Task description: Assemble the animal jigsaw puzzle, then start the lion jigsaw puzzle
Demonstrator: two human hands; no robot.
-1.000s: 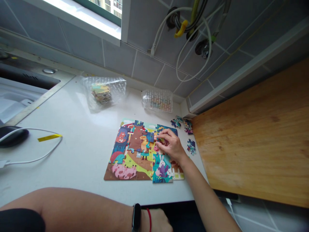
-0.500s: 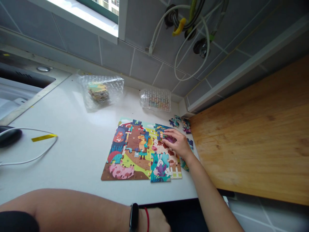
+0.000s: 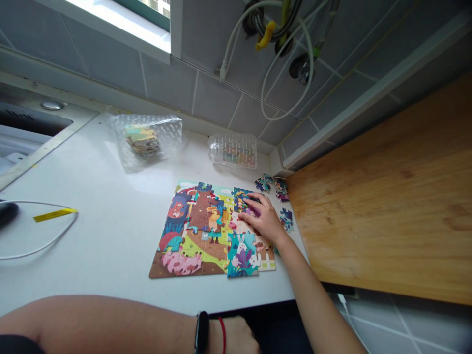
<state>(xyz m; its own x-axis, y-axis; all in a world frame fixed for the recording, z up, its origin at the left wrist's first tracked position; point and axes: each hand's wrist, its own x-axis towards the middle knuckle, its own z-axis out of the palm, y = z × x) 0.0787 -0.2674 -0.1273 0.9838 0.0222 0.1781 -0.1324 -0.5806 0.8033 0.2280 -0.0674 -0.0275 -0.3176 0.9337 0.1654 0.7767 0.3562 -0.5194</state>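
A mostly assembled jigsaw puzzle (image 3: 214, 250) with farm animals lies flat on the white counter. Over its upper right part my right hand (image 3: 262, 216) reaches in, thumb and fingers apart, fingertips at dark blue pieces (image 3: 239, 193). A purple-patterned patch shows between thumb and fingers; the palm hides part of the pieces below. A joined block of teal rabbit pieces (image 3: 242, 255) rests on the puzzle's lower right. My left hand (image 3: 238, 337), with a black wristband and a red cord at the wrist, stays low by the counter's front edge, its fingers hidden.
Loose puzzle pieces (image 3: 282, 189) lie right of the puzzle, with another piece (image 3: 286, 219) nearer. Behind are two clear bags of pieces, one larger (image 3: 143, 140) and one smaller (image 3: 234, 150). A wooden board (image 3: 383, 196) borders the right; a white cable (image 3: 55, 241) lies left.
My right hand has shifted slightly left across the puzzle, with thumb and fingers spread wider. The view has moved slightly. My left hand stays in about the same place.
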